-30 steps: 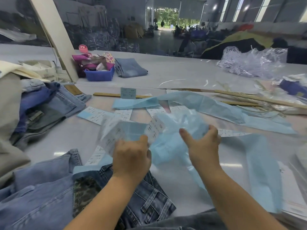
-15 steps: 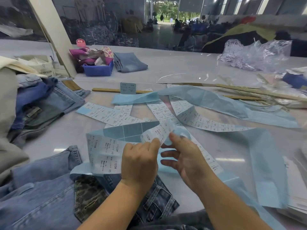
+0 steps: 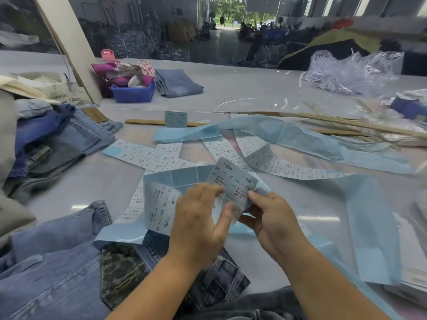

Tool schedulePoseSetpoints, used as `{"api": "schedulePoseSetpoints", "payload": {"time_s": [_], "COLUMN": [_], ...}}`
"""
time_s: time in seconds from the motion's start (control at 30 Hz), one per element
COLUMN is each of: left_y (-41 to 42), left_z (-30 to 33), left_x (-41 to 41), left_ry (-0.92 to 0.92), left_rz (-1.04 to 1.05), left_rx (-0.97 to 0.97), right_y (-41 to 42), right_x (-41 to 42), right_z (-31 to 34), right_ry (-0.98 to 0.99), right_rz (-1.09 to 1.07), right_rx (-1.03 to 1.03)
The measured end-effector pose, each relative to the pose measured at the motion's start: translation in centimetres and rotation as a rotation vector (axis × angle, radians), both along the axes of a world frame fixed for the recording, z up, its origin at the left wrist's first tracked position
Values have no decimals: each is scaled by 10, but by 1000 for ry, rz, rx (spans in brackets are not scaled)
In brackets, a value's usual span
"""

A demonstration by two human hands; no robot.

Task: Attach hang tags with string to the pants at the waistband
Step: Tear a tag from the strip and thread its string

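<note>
Far beyond the grip and to its left, a blue plastic bin [image 3: 132, 93] stuffed with pink and floral cloth [image 3: 129, 70], resting on the pale surface [image 3: 242, 88]. Just right of the bin, a folded blue denim piece [image 3: 178, 83]. Behind the bin, a pink round-topped container [image 3: 108, 55], beside a leaning cream board [image 3: 69, 47]. Far right of the grip, a crumpled clear plastic bag [image 3: 353, 72]. Nearer, long wooden rulers [image 3: 360, 125] lying across the surface. Far left, a cream tote bag [image 3: 46, 88].
</note>
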State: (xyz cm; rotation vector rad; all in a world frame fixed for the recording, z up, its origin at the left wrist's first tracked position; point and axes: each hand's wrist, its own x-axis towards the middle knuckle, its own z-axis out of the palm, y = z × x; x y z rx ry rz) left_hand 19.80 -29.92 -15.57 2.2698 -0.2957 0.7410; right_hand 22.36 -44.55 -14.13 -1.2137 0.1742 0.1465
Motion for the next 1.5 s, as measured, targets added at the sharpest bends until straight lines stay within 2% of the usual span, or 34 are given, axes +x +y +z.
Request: {"api": "schedulePoseSetpoints", "payload": {"time_s": [0.2,0.27,0.33,0.37,0.5,0.63,0.77,0.9,1.03,1.1,1.17,1.27,1.43,1.5], "left_y": [11,11,18,25,55,52,42,40,26,21,16,7,-10,-15], "left_z": [0,0,4,8,16,10,3,-9,-13,-16,-15,-14,-29,-29], "left_x": [9,10,14,17,24,26,30,30,30,30,30,37,55,66], "left_ry": [253,186,109,87,34,124,147,254,395,427,380,359,483,492], "left_rz": [-32,-31,60,125,393,419,395,407,286,264,238,142,34,46], "left_rx": [-235,-224,-232,-261,-336,-234,-23,232,449,437,395,350,484,488], "right_y": [-2,-1,-1,-4,-27,-57,-81,-81,-88,-91,-94,-101,-98,-97], "right_x": [0,1,0,0,0,5,6,-5,-3,-1,3,14,25,33], "right_z": [1,-1,-2,-3,-10,-9,-12,-23,-22,-21,-20,-17,-23,-21], "right_ry": [-43,-24,-5,-2,-78,-68,102,58,-46,-89,-136,-188,-99,-112], "right_rz": [60,49,90,112,78,-3,104,190,223,222,181,141,354,335], "right_rx": [-16,-44,-138,-248,-933,-1243,-1585,-1482,-1439,-1407,-1398,-1470,-1540,-1546]}}
